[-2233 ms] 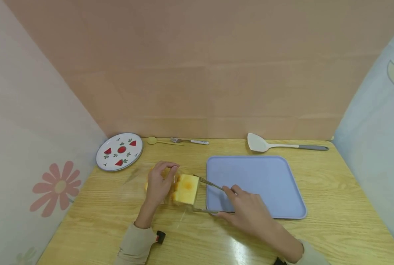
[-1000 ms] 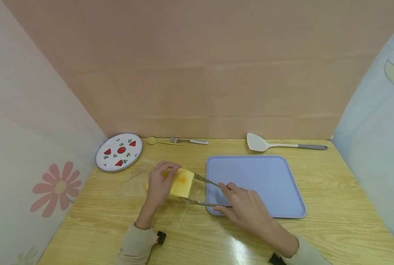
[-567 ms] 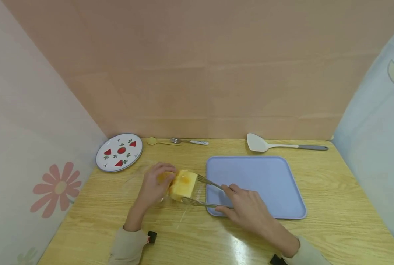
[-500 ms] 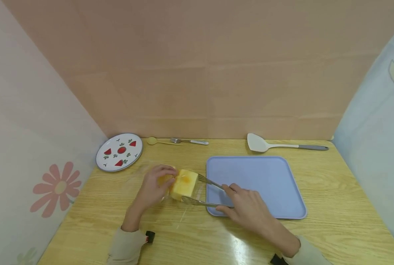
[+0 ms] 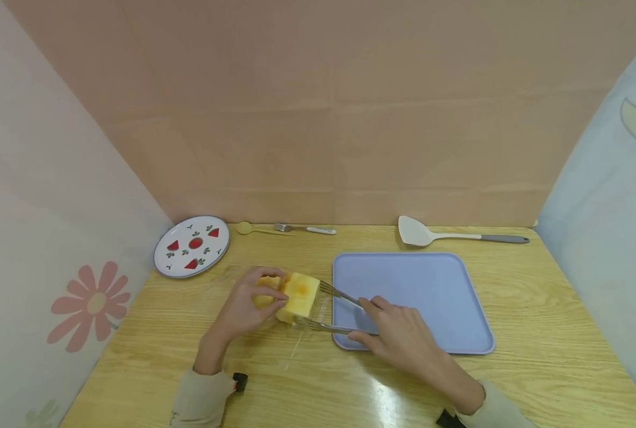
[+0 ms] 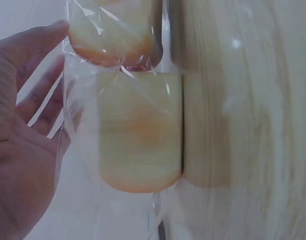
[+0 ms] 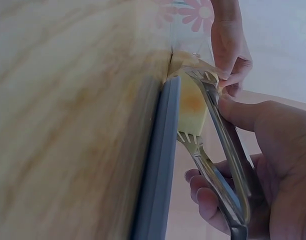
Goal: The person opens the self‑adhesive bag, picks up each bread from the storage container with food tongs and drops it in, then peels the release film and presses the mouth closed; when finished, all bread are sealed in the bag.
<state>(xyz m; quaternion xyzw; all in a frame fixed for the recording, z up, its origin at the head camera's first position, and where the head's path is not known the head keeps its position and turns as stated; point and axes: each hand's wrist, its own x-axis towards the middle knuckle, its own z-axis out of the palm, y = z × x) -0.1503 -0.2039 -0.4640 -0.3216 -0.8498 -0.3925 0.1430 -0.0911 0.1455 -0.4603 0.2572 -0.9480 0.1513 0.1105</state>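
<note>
A clear plastic bag [image 6: 82, 155] lies on the wooden table with pale yellow bread in it. One slice [image 5: 301, 291] is at the right end, and another piece of bread [image 6: 115, 32] sits against it on the left. My left hand [image 5: 243, 308] pinches the bag's film near where the two pieces meet. My right hand [image 5: 406, 339] holds metal tongs [image 5: 345, 296] with forked tips, spread wide. One tip is at the slice's far right corner and the other at its near side. In the right wrist view, thumb and fingers grip the tongs' two arms.
A blue tray [image 5: 414, 297] lies right of the bread, under the tongs. Behind are a plate [image 5: 181, 258] with a watermelon pattern, a yellow spoon [image 5: 245, 227], a fork [image 5: 318, 230] and a white spatula [image 5: 415, 232]. Walls [image 5: 339, 131] stand at the back and sides.
The tongs' near tip has come up and leftward to the slice. My left hand has drawn back a little to the left, uncovering more bread, and its fingers have shifted on the bag.
</note>
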